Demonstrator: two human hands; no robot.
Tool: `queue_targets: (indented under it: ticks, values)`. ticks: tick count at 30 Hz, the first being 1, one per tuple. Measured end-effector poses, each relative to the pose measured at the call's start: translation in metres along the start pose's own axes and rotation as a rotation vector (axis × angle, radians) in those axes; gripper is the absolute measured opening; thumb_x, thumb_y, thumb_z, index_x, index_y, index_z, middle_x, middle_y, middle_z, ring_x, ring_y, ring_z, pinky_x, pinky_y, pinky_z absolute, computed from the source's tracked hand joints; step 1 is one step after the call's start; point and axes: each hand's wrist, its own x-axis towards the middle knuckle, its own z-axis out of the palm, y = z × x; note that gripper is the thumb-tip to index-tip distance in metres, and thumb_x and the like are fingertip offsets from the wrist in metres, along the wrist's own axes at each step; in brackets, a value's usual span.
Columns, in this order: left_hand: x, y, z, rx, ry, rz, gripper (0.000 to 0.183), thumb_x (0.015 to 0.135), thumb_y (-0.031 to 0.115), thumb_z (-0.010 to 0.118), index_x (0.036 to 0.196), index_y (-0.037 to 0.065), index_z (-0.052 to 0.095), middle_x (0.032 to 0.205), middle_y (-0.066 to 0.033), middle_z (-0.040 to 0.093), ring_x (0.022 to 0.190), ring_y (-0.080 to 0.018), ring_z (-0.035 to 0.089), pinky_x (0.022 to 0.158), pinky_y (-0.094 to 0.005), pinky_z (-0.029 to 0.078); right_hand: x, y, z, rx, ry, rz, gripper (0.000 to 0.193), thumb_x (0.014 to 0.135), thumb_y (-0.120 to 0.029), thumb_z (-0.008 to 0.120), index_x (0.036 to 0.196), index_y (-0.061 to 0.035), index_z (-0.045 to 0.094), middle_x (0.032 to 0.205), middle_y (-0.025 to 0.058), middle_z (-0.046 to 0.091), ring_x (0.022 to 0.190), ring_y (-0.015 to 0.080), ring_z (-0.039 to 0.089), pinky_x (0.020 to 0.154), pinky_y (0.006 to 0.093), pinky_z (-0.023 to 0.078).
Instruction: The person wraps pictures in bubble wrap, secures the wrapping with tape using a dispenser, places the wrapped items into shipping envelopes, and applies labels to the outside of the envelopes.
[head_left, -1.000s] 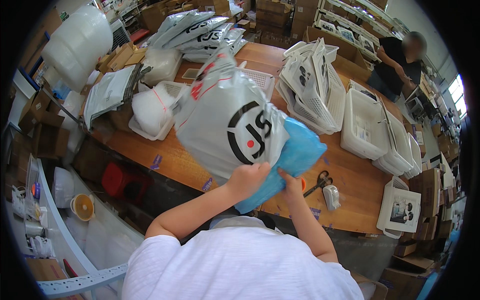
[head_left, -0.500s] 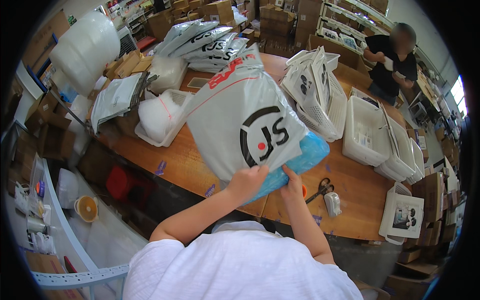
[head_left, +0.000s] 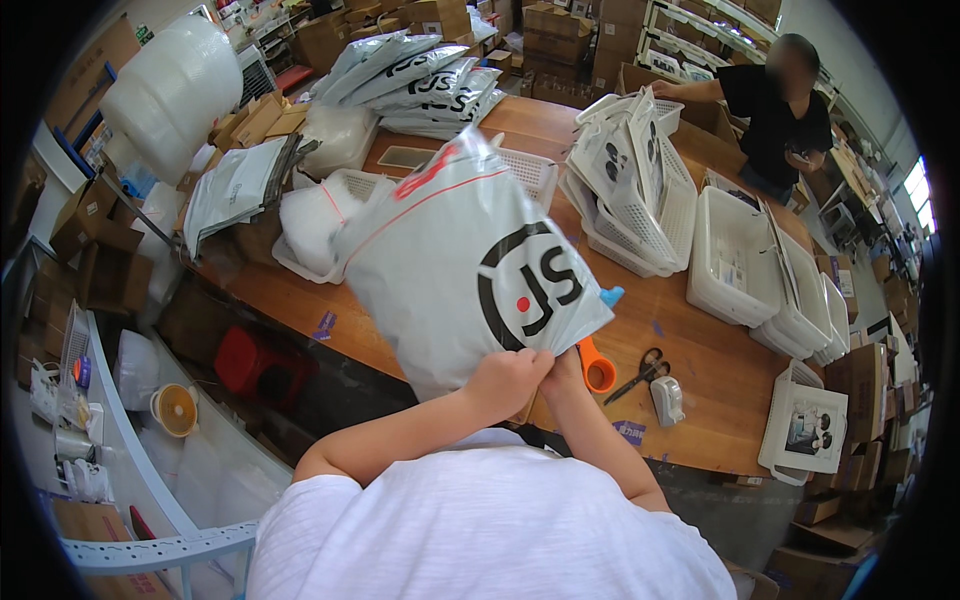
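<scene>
A large grey-white plastic mailing bag (head_left: 430,270) with a black ring logo and red print is held up slanted over the table's near edge. My left hand (head_left: 508,382) is closed on the bag's near edge. Right beside it, my right hand (head_left: 564,370) reaches in under that edge, its fingers hidden by the bag. A small blue tip of a wrapped parcel (head_left: 612,296) pokes out at the bag's right corner; the bag covers the parcel's other parts. An orange tape roll (head_left: 600,374) lies by my right hand, with black scissors (head_left: 636,374) and a white tape dispenser (head_left: 667,400) farther right.
Filled mailing bags (head_left: 430,80) are piled at the back left, near flat bags (head_left: 235,190) and a basket of white foam wrap (head_left: 312,225). White baskets (head_left: 665,215) and tubs (head_left: 735,260) line the right. A co-worker (head_left: 785,125) stands beyond them. A red stool (head_left: 262,365) is below left.
The bag has come down and left, and now hides nearly all of the blue parcel. My hands have moved together. The orange tape roll is uncovered. The co-worker's arm now stretches toward the baskets.
</scene>
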Motion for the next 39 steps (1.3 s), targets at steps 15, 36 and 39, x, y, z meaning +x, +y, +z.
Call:
queue_targets:
  ticks: [15, 36, 39]
  values:
    - [-0.005, -0.049, -0.048, 0.118, 0.008, -0.115, 0.012, 0.073, 0.011, 0.056, 0.083, 0.008, 0.049, 0.073, -0.0077, 0.051, 0.069, -0.0257, 0.057, 0.056, -0.0367, 0.045, 0.031, 0.038, 0.063, -0.053, -0.061, -0.099, 0.038, 0.088, -0.026, 0.049, 0.121, -0.0084, 0.044, 0.117, 0.0056, 0.053, 0.101, 0.0202, 0.053, 0.085, 0.0337, 0.045]
    - [-0.004, -0.140, -0.240, 0.095, 0.068, 0.125, 0.014, 0.070, 0.008, 0.064, 0.082, 0.005, 0.059, 0.071, -0.0069, 0.059, 0.062, -0.0248, 0.058, 0.054, -0.0331, 0.046, -0.116, -0.062, 0.180, -1.677, -0.296, -1.580, 0.053, 0.076, -0.024, 0.068, 0.118, -0.0022, 0.045, 0.118, 0.0161, 0.049, 0.103, 0.0268, 0.052, 0.086, 0.0377, 0.042]
    - [0.012, -0.148, -0.222, 0.054, 0.007, 0.169, 0.013, 0.070, 0.008, 0.065, 0.081, 0.005, 0.059, 0.071, -0.0088, 0.060, 0.062, -0.0270, 0.058, 0.056, -0.0335, 0.046, -0.082, -0.038, 0.184, -1.974, -0.398, -1.131, 0.046, 0.070, -0.029, 0.072, 0.104, -0.0047, 0.053, 0.098, 0.0132, 0.056, 0.084, 0.0294, 0.056, 0.073, 0.0372, 0.047]
